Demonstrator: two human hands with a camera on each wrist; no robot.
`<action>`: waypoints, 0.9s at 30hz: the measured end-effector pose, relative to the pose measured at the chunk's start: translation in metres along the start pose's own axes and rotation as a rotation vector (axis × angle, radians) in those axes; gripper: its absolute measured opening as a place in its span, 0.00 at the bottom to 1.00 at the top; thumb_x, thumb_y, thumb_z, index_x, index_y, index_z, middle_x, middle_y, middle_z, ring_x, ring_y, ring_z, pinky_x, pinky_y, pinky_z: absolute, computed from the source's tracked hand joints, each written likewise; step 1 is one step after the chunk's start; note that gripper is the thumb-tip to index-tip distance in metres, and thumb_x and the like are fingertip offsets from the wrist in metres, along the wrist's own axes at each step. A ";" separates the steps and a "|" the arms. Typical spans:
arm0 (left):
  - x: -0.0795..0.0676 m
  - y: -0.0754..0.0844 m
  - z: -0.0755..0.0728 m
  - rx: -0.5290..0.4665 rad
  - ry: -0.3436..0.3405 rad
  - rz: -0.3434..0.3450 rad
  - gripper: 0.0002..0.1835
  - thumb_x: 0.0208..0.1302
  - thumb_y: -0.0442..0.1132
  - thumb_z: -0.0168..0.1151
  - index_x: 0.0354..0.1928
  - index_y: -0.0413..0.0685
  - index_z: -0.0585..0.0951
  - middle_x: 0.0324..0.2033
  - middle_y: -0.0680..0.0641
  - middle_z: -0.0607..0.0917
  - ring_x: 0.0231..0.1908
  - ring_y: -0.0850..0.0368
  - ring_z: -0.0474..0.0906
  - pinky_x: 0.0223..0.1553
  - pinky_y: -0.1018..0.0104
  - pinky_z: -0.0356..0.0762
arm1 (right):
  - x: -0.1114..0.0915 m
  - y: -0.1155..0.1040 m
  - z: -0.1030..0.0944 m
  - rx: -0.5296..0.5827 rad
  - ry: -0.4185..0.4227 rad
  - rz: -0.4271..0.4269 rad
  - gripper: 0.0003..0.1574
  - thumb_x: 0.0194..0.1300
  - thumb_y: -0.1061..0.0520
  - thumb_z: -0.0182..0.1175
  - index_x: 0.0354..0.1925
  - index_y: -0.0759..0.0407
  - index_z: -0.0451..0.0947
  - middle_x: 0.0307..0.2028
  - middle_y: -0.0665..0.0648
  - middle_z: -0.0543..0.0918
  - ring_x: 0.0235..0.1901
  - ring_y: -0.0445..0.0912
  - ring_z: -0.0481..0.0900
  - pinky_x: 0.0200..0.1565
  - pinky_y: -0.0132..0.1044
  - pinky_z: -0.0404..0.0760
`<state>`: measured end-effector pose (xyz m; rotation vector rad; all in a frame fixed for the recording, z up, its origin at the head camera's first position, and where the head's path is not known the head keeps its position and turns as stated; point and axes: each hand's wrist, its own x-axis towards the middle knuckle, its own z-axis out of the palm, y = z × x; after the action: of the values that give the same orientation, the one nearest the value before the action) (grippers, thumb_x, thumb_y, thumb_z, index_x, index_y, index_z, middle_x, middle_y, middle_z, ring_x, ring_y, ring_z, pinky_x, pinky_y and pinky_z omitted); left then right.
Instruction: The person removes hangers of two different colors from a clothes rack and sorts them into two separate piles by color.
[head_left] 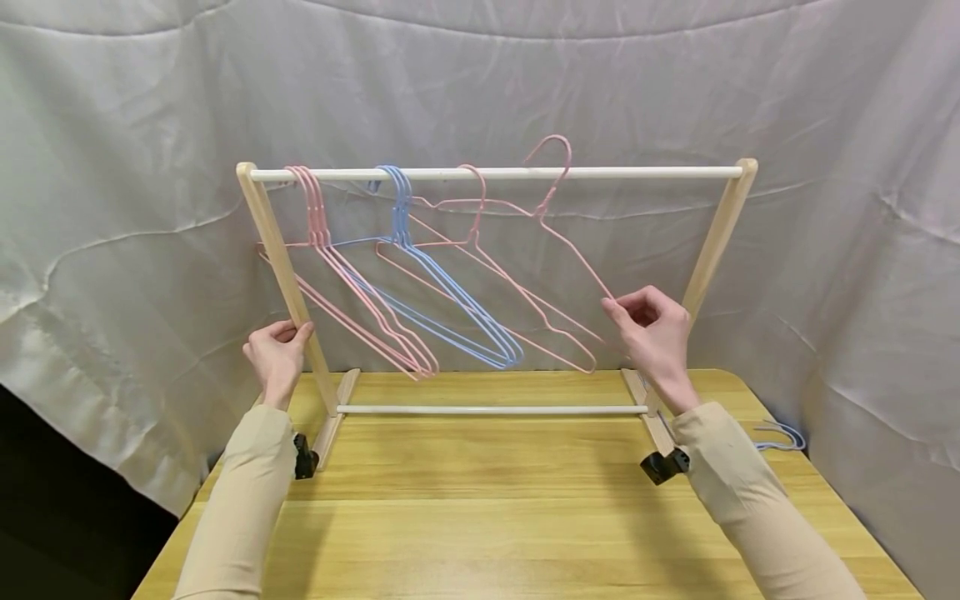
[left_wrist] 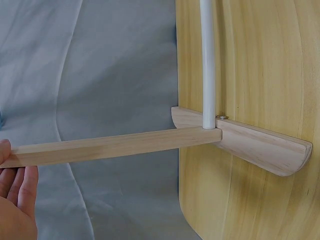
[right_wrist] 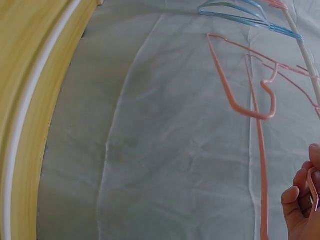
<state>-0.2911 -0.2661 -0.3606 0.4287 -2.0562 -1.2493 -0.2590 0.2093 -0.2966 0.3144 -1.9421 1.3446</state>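
Observation:
My right hand pinches one shoulder end of a pink wire hanger, also partly seen in the right wrist view beside the fingers. This hanger's hook rises above the white top rail; whether it touches the rail I cannot tell. My left hand holds the rack's left wooden post between thumb and fingers, as the left wrist view confirms. Another pink hanger hangs near the middle of the rail. Left of it hang several blue hangers, then several pink hangers by the left post.
The rack stands on a wooden table, with a lower white bar between its feet. Blue hanger hooks lie at the table's right edge. A grey curtain surrounds the back and sides. A black wrist device sits below each sleeve.

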 end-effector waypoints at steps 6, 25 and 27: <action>0.000 0.000 0.000 -0.001 -0.005 0.001 0.17 0.63 0.42 0.70 0.48 0.36 0.87 0.44 0.33 0.89 0.22 0.89 0.68 0.35 0.86 0.66 | -0.004 0.003 -0.008 0.040 0.041 -0.014 0.08 0.57 0.69 0.71 0.30 0.75 0.81 0.21 0.32 0.78 0.20 0.26 0.72 0.26 0.18 0.70; 0.000 0.001 -0.001 0.002 -0.006 -0.015 0.18 0.64 0.42 0.70 0.49 0.36 0.87 0.45 0.33 0.88 0.28 0.83 0.69 0.40 0.83 0.67 | -0.030 0.001 -0.032 0.008 0.051 0.024 0.06 0.58 0.73 0.67 0.30 0.78 0.80 0.20 0.32 0.78 0.20 0.26 0.70 0.25 0.18 0.67; -0.001 0.001 -0.001 0.002 -0.006 -0.018 0.18 0.64 0.42 0.70 0.50 0.36 0.87 0.46 0.33 0.88 0.28 0.83 0.68 0.40 0.83 0.67 | -0.032 0.005 -0.033 -0.007 0.042 0.034 0.05 0.58 0.72 0.67 0.31 0.77 0.80 0.20 0.32 0.77 0.20 0.27 0.70 0.25 0.18 0.67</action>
<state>-0.2899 -0.2658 -0.3593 0.4456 -2.0633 -1.2610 -0.2254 0.2345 -0.3165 0.2494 -1.9243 1.3554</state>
